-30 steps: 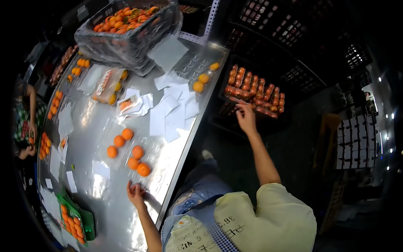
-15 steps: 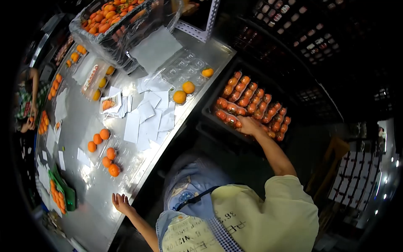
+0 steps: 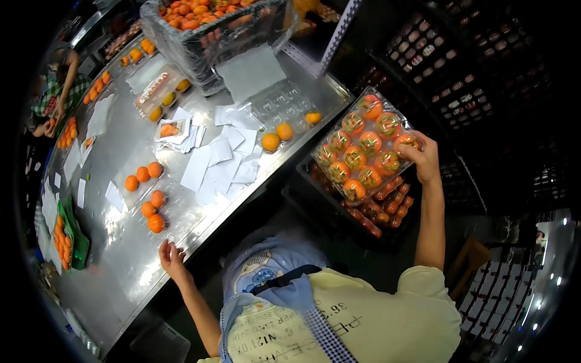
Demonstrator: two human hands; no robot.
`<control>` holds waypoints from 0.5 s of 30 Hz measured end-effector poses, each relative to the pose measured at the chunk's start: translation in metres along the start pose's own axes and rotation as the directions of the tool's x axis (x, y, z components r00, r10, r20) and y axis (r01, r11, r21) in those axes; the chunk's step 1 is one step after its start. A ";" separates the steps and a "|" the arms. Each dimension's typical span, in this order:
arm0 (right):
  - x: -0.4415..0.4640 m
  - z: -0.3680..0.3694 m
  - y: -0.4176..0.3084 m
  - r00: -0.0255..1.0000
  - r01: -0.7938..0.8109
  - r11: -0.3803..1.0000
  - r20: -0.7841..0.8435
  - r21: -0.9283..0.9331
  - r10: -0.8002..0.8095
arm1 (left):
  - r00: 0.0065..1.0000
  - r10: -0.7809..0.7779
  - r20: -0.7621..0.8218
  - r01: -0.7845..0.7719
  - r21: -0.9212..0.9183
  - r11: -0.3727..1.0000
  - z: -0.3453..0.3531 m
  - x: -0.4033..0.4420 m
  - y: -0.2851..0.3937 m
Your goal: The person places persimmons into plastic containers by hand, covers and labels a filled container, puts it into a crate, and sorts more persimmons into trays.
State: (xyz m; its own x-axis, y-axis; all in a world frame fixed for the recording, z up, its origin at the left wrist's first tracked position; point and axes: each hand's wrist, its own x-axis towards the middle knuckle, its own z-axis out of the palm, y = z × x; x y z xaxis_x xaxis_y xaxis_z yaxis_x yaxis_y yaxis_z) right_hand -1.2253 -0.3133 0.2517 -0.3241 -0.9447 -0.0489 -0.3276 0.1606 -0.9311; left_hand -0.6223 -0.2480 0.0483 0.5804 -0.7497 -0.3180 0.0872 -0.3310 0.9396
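Note:
My right hand [image 3: 425, 158] grips the corner of a clear plastic pack of persimmons [image 3: 368, 144], thumb over the top. Orange fruit with green leafy caps fill it in rows, and it is tilted above a black crate [image 3: 310, 176]. More fruit packs [image 3: 393, 209] lie in that crate, partly hidden beneath. At the table's near edge, my left hand [image 3: 172, 258] is empty with loosely curled fingers apart. Closest to it are several orange fruits [image 3: 156, 224] in a clear tray on the metal table [image 3: 130, 266].
White paper slips [image 3: 212, 172] cover mid-table beside an open clear tray [image 3: 281, 112] with a few fruits. A plastic-lined crate of fruit [image 3: 196, 51] stands at the back. Across the table is another person [image 3: 60, 91]. Dark crates [image 3: 436, 66] rise on the right.
My right hand has lifted from the crate to the right, and now holds a persimmon pack raised above it. My left hand has shifted slightly upward in view.

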 end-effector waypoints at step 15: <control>-0.081 0.344 -0.042 0.803 -0.234 0.826 0.580 0.513 -0.133 | 0.911 -0.006 0.413 0.322 -0.699 0.639 -0.013 -0.055 0.087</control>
State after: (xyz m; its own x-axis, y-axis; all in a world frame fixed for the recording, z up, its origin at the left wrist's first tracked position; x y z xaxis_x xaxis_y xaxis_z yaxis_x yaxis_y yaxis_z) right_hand -0.8802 -0.3414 0.1703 0.2981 -0.9463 -0.1252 0.2602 0.2067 -0.9432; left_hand -0.6363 -0.2280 0.1489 0.1932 -0.9175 -0.3478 0.8082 -0.0521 0.5866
